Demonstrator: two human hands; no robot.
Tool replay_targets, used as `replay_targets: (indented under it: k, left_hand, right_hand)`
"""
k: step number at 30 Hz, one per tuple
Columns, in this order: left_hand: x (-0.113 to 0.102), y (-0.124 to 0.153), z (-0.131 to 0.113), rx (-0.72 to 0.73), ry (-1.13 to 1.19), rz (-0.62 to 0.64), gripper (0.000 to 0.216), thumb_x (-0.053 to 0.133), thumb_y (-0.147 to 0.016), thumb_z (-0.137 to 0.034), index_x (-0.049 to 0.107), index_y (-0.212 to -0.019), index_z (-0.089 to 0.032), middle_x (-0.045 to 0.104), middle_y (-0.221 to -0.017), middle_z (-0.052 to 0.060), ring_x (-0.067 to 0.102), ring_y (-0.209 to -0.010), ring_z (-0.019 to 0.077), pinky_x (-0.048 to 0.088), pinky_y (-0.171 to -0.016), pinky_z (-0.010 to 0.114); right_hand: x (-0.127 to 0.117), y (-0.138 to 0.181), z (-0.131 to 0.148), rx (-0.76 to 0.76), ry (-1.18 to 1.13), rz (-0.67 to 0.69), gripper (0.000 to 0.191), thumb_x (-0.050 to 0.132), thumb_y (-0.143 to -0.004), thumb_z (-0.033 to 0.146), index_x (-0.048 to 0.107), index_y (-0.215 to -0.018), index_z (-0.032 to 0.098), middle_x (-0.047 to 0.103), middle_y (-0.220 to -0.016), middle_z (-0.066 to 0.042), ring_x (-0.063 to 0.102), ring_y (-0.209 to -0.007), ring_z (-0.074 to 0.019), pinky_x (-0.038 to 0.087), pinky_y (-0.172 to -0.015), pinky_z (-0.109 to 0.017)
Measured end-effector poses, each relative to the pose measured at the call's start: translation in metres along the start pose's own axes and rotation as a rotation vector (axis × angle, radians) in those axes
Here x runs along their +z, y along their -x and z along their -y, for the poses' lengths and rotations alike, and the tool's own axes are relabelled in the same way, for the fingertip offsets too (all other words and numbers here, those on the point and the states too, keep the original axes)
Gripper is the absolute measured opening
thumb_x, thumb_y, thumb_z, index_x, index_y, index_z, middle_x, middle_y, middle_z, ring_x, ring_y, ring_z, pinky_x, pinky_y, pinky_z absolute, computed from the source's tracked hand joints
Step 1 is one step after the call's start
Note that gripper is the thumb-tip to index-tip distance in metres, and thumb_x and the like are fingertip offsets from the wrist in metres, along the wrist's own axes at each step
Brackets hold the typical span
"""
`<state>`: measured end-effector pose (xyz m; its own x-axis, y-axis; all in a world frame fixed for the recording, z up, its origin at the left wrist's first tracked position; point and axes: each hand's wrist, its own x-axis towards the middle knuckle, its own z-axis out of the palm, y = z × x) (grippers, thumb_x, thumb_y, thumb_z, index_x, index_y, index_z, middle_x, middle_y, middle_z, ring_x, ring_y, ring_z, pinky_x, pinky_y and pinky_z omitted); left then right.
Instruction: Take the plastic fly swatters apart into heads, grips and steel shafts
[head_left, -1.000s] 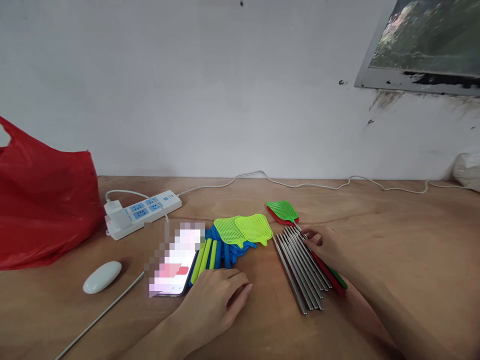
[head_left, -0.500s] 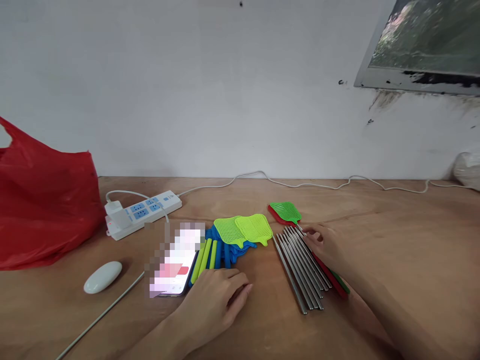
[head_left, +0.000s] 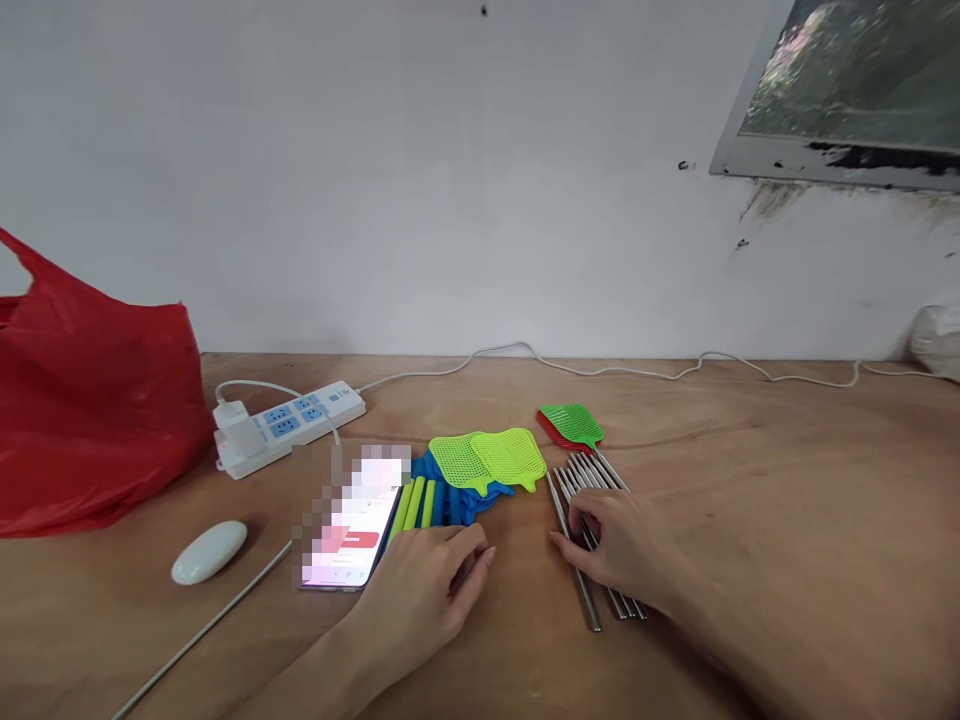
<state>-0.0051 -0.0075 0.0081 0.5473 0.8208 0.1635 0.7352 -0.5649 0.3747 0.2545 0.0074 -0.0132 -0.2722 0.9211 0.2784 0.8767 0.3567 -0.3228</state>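
My left hand [head_left: 420,585] lies palm down over the lower ends of the blue and lime-green fly swatter handles [head_left: 411,505], fingers loosely bent, thumb apart. The lime-green mesh swatter heads [head_left: 510,458] lie beyond it, over blue ones [head_left: 474,506]. My right hand [head_left: 611,540] is over a row of thin metal rods [head_left: 574,480]. Its thumb crosses the leftmost rod [head_left: 589,603], which sits a little away from the others. The thumb and index finger are apart; the other fingertips are hidden. A green swatter head [head_left: 574,424] overlaps a red one [head_left: 553,432] above the rods.
A lit phone [head_left: 352,530], partly pixelated, lies left of the swatters. Further left are a white mouse [head_left: 210,552], a power strip [head_left: 289,430] and a red plastic bag [head_left: 97,410]. A white cable [head_left: 525,345] runs along the wall.
My right hand has moved left and nearer, from the right side of the rods onto them. The leftmost rod's near end has shifted left. My left hand has barely moved.
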Motion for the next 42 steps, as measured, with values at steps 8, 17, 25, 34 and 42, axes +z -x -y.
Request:
replay_targets:
  k: [8,17,25,34,42]
  left_hand:
    - [0.008,0.0,0.005,0.028,-0.01,-0.044,0.031,0.038,-0.1,-0.029,0.055,-0.076,-0.021,0.062,-0.065,0.0,0.056,-0.057,0.0167,0.025,-0.054,0.028]
    - [0.008,-0.001,0.005,0.025,-0.017,-0.054,0.031,0.039,-0.1,-0.028,0.054,-0.073,-0.021,0.061,-0.063,-0.001,0.056,-0.056,0.0162,0.024,-0.052,0.028]
    - [0.006,0.0,0.005,0.041,0.023,-0.101,0.032,0.039,-0.1,-0.029,0.059,-0.076,-0.021,0.06,-0.063,-0.001,0.052,-0.053,0.0145,0.027,-0.051,0.027]
    - [-0.003,0.003,-0.003,0.072,0.176,-0.11,0.023,0.044,-0.103,-0.037,0.06,-0.096,-0.022,0.067,-0.082,0.0,0.061,-0.065,0.0161,0.038,-0.057,0.026]
    - [0.007,0.001,0.004,0.125,-0.013,-0.065,0.017,0.048,-0.101,-0.028,0.061,-0.092,-0.022,0.067,-0.088,0.002,0.063,-0.07,0.0188,0.036,-0.058,0.028]
  right_hand:
    - [0.001,0.001,0.012,0.174,0.07,0.004,0.019,0.066,-0.072,0.025,0.055,-0.057,0.021,0.067,-0.064,0.0,0.057,-0.063,-0.0174,0.026,-0.057,-0.028]
    - [0.004,0.001,0.017,0.248,0.083,-0.035,0.018,0.064,-0.073,0.023,0.056,-0.057,0.021,0.066,-0.061,-0.001,0.057,-0.061,-0.0178,0.026,-0.057,-0.029]
    - [-0.004,-0.004,0.009,0.464,-1.175,0.192,0.022,0.065,-0.074,0.042,0.055,-0.075,0.022,0.054,-0.049,0.006,0.036,-0.037,-0.0077,0.021,-0.037,-0.02]
    - [-0.003,-0.001,0.018,0.363,-1.589,0.382,0.045,0.065,-0.089,0.057,0.073,-0.101,0.015,0.076,-0.084,-0.01,0.068,-0.069,-0.0142,0.049,-0.054,-0.02]
    - [-0.003,0.001,0.023,0.336,-1.649,0.437,0.048,0.067,-0.088,0.059,0.075,-0.106,0.015,0.075,-0.086,-0.011,0.067,-0.074,-0.0153,0.05,-0.059,-0.022]
